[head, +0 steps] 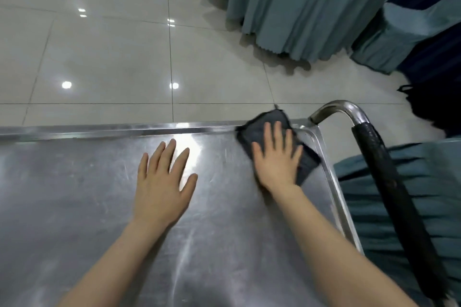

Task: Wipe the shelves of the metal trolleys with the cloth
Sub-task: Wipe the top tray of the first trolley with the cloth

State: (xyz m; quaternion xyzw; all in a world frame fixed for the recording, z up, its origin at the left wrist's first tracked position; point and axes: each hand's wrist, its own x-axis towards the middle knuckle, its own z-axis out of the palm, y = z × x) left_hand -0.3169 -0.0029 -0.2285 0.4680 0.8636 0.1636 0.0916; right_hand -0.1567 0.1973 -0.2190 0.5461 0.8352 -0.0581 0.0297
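One cloth (250, 133) under right hand (277, 162)

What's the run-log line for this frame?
phase: wiping | right hand: flat on cloth, far-right corner of shelf | left hand: flat on shelf

Top shelf (62, 207): left half and near edge open, wide free sweep. Left hand (162, 182) flat mid-shelf, blocks the centre. Right hand (277, 162) flat on cloth (259, 127) in far right corner, boxed in by raised rim (334, 182). Black-sleeved handle (381, 169) stands just beyond right edge; teal drape (411, 182) behind it.
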